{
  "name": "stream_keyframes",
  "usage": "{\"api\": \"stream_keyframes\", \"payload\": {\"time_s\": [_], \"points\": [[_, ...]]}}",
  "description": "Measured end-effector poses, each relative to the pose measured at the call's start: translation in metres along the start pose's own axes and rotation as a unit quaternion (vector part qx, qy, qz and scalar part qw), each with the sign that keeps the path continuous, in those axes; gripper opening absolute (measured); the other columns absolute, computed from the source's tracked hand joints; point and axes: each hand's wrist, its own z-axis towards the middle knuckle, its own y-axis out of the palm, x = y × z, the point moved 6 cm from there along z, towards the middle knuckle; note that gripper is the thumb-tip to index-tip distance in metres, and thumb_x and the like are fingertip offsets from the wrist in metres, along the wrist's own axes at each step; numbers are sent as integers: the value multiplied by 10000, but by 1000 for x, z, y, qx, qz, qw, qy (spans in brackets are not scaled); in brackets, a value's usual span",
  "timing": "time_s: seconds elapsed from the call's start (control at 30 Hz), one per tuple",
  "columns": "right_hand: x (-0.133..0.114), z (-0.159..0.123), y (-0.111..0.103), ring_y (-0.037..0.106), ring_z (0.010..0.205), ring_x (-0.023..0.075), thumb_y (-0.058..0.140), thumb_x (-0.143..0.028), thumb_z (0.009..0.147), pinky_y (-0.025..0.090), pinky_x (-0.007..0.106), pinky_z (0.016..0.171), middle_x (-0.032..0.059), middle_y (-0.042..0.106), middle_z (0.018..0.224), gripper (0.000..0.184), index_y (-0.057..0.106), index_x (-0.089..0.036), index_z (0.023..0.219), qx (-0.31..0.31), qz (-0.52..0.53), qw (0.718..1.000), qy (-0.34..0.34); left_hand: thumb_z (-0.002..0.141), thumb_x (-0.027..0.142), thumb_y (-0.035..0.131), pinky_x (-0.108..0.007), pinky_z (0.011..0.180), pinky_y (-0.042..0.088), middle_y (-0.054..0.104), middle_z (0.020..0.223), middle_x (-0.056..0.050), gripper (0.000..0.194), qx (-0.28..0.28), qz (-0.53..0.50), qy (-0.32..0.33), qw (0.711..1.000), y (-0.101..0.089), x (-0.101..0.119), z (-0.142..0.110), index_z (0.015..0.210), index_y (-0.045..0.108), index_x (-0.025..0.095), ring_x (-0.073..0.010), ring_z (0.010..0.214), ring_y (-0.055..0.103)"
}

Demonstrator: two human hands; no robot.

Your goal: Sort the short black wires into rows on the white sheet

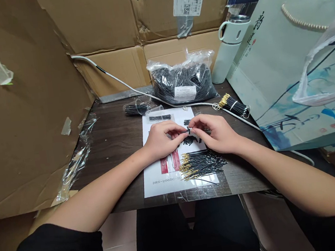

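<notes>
My left hand (161,140) and my right hand (215,134) meet over a white printed sheet (156,180) on a small dark table (118,148). Both pinch the same small black piece (189,130) between thumb and fingertips. Under the hands lie a few short black pieces (190,140). Just in front of my right hand lies a loose pile of thin black wires with gold tips (203,164). A short bundle of black wires (160,117) rests at the sheet's far edge.
A clear bag full of black wires (182,83) stands at the back. A tied bundle with gold tips (234,105) lies at the right, another bundle (136,109) at the left. A white cable (126,85), a pale flask (229,48), a paper gift bag (289,74) and cardboard boxes (23,118) surround the table.
</notes>
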Motion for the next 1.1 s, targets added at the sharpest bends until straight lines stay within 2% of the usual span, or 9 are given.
{"api": "stream_keyframes", "payload": {"time_s": [0.97, 1.1], "points": [[-1, -1, 1, 679, 816, 209, 635, -232, 1076, 545, 384, 771, 49, 739, 944, 53, 683, -223, 1099, -9, 11, 1000, 13, 943, 296, 867, -285, 717, 606, 830, 900, -55, 81, -6, 0, 8, 1000, 0, 3, 0, 944, 877, 215, -157, 798, 747], [0, 1, -2, 675, 792, 197, 644, -226, 1066, 533, 359, 737, 39, 739, 929, 56, 686, -219, 1104, -1, -4, 1000, 3, 906, 283, 895, -271, 695, 587, 809, 945, -53, 159, 0, 15, 2, 1000, -1, 1, 0, 1034, 859, 196, -124, 728, 695]]}}
